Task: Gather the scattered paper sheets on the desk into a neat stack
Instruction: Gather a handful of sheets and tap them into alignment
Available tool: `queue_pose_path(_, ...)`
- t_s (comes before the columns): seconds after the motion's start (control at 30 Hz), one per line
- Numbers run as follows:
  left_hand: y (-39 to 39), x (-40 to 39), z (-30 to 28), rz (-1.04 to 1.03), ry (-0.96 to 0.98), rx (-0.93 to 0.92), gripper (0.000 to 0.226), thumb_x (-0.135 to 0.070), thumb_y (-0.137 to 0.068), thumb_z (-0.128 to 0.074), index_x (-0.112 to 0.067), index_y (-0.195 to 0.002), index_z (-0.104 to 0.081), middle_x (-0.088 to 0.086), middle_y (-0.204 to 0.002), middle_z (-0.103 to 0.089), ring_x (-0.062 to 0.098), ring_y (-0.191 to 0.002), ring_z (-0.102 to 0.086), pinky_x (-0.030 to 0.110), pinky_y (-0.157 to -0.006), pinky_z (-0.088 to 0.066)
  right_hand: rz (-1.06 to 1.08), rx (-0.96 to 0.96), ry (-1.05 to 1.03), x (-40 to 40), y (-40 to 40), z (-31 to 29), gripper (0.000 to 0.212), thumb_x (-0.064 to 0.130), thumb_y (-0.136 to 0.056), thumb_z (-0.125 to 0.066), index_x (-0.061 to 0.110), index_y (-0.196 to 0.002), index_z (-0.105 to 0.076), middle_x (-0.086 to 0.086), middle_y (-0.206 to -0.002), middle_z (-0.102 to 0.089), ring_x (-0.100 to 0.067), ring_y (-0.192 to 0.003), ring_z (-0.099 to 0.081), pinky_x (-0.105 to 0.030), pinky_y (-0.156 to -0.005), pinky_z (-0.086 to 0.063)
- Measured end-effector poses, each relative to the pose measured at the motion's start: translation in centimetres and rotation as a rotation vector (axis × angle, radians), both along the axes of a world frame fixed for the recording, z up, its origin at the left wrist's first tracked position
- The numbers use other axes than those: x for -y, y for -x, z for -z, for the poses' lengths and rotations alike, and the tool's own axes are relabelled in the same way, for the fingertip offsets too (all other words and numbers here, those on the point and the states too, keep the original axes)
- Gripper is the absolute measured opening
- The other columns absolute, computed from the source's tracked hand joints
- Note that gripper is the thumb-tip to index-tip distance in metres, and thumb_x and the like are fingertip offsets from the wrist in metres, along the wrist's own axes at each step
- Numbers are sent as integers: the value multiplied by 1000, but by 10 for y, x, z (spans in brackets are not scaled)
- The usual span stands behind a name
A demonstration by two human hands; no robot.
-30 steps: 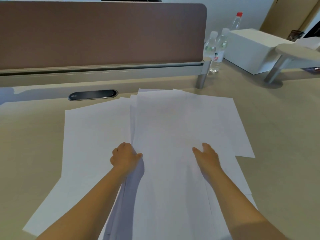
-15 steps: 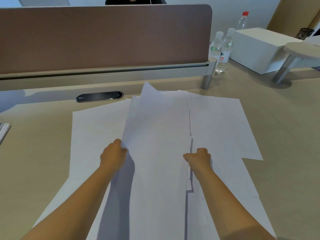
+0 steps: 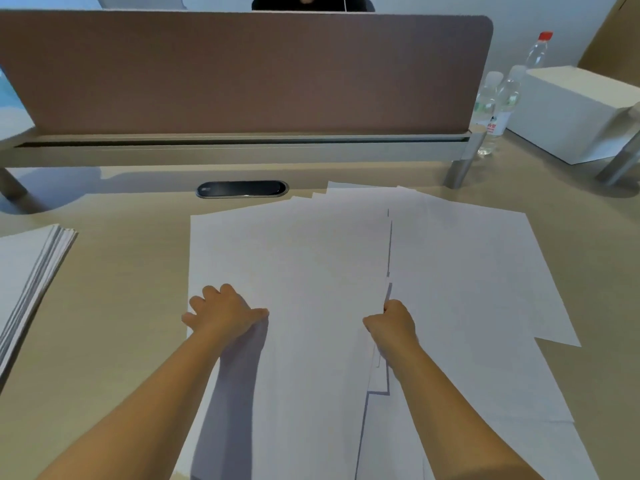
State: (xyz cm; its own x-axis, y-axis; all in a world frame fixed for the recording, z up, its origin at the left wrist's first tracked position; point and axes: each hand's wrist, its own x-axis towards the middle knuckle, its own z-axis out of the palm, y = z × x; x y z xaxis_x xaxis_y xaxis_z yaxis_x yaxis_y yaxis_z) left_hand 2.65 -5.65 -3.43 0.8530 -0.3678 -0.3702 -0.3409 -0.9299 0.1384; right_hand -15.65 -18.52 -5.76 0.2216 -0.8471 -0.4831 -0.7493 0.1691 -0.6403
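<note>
Several white paper sheets (image 3: 322, 271) lie overlapping across the middle of the desk (image 3: 114, 341). More sheets (image 3: 467, 271) fan out to the right. My left hand (image 3: 221, 313) rests on the left part of the spread with fingers apart, its thumb pointing right against the edge of the middle bunch. My right hand (image 3: 391, 322) is curled and grips the right edge of that middle bunch, which stands a little above the sheets under it. A shadow runs below my left hand along the bunch.
A thick paper stack (image 3: 27, 271) lies at the desk's left edge. A brown divider panel (image 3: 242, 71) closes off the back, with a dark cable port (image 3: 242, 189) before it. Water bottles (image 3: 495, 109) and a white box (image 3: 571, 112) stand at the back right.
The bunch between my hands has come down and shifted left over the left sheet. My left hand has let go of its edge and now lies spread. My right hand keeps its grip.
</note>
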Motion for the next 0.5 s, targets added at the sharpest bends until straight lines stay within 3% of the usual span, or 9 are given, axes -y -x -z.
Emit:
queue_pose_path(0.07,-7,-8,2,-14,10,-11,74,-59,-76,-61,-16,-131,-36,9,-132,-35,33,-125,-33,43,-98,-34,-30,-185,87,-5,-4,-9,7,9,-83,-52,11,-86,-46,-5,-102,-43,-23,-100,-47,-29,-82,-45)
queue_pose_path(0.1,-8,-10,3,-25,23,-26,76,-58,-75,-62,-15,-131,-34,9,-133,-33,33,-125,-32,43,-97,-35,-30,-269,112,-5,-3,-11,16,12,-82,-53,10,-98,-49,-6,-110,-42,-25,-108,-46,-35,-91,-45)
queue_pose_path(0.27,-12,-15,0,-106,126,-153,83,-51,-73,-69,-5,-131,-30,11,-133,-29,36,-124,-35,43,-95,-40,-42,-300,81,-11,-23,-15,33,11,-83,-53,7,-115,-47,-11,-123,-42,-30,-114,-46,-33,-96,-42)
queue_pose_path(0.37,-15,-17,-3,-149,203,-278,78,-41,-75,-72,-1,-129,-32,14,-130,-34,34,-115,-48,38,-83,-44,-33,-287,75,-12,-37,-15,38,12,-84,-53,7,-121,-44,-13,-125,-43,-31,-114,-50,-38,-101,-42)
queue_pose_path(0.43,-21,-21,-4,-175,290,-382,59,-32,-77,-70,1,-117,-42,12,-109,-52,28,-95,-57,32,-72,-43,-39,-251,65,-14,-44,-13,42,10,-85,-52,5,-125,-41,-15,-127,-42,-32,-116,-49,-39,-99,-45)
queue_pose_path(0.5,-25,-28,-4,-158,361,-470,32,-26,-82,-67,-1,-95,-52,7,-80,-56,24,-77,-56,29,-69,-41,-60,-210,63,-17,-49,-13,43,6,-84,-52,1,-126,-40,-18,-127,-43,-31,-116,-49,-37,-99,-46)
